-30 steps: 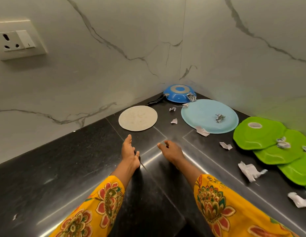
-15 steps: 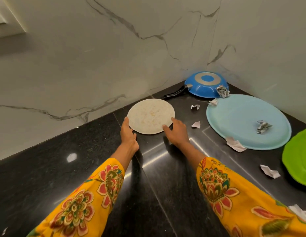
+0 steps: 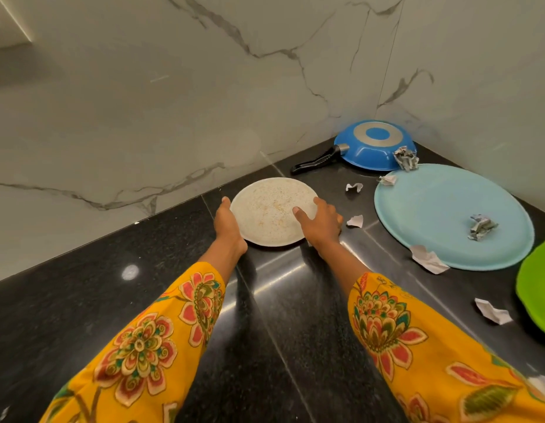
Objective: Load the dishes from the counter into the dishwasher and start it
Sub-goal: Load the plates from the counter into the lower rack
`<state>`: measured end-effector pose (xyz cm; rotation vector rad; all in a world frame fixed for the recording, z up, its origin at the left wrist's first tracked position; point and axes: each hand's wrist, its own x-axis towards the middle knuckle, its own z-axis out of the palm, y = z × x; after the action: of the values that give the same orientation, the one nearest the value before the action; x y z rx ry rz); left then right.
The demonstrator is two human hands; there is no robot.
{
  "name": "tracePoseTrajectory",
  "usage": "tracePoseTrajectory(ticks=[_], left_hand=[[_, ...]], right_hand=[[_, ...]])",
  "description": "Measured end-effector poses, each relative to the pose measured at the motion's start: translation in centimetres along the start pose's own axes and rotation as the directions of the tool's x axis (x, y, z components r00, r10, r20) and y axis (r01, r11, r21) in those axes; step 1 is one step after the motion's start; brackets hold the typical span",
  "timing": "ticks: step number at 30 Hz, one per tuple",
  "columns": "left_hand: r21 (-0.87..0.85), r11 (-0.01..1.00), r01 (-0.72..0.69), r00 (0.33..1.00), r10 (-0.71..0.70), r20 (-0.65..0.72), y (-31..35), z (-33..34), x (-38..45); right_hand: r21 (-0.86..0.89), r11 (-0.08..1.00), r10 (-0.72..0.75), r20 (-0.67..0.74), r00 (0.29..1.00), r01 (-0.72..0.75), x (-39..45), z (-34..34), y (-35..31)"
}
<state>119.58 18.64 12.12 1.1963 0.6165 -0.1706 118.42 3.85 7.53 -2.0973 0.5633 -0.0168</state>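
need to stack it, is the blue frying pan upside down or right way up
Upside down: the blue frying pan shows its grey-ringed base facing up, rim on the black counter.

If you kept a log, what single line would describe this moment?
step: picking up first dish | left hand: grips white plate rim | right hand: grips opposite rim, thumb on top | plate: on counter | dishwasher: not in view

The counter (image 3: 82,300) is polished black stone, speckled and glossy, mirroring the lights; the walls (image 3: 143,117) are smooth veined marble; the pale plate (image 3: 271,209) looks matt and gritty; the far right blue pan (image 3: 375,146) has a glossy coat; crumpled paper scraps (image 3: 428,259) lie about
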Motion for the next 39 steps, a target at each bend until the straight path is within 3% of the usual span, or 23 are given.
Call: tracePoseTrajectory(ticks=[8,23,28,39], left_hand=[[0.028,0.997,0.077,0.997,-0.076,-0.025,-2.5,-3.2,-0.3],[0.041,0.996,0.076,0.974,-0.083,0.211,-7.2,-9.5,-14.8],[0.042,0.993,0.113,0.938,-0.12,0.326,-10.7,-12.4,-20.2],[0.189,0.95,0.247,0.864,-0.304,0.401,-18.3,-15.5,-33.6]], right_hand=[[0.083,0.996,0.037,-0.066,0.997,-0.031,-5.8,-1.0,2.0],[0.26,0.961,0.177,-0.313,0.933,-0.095,-22.9,-3.3,6.7],[0.305,0.941,0.266,-0.398,0.878,-0.147,-30.8,-5.0,9.9],[0.332,0.889,0.455,-0.564,0.689,-0.315,-46.7,-9.5,17.7]])
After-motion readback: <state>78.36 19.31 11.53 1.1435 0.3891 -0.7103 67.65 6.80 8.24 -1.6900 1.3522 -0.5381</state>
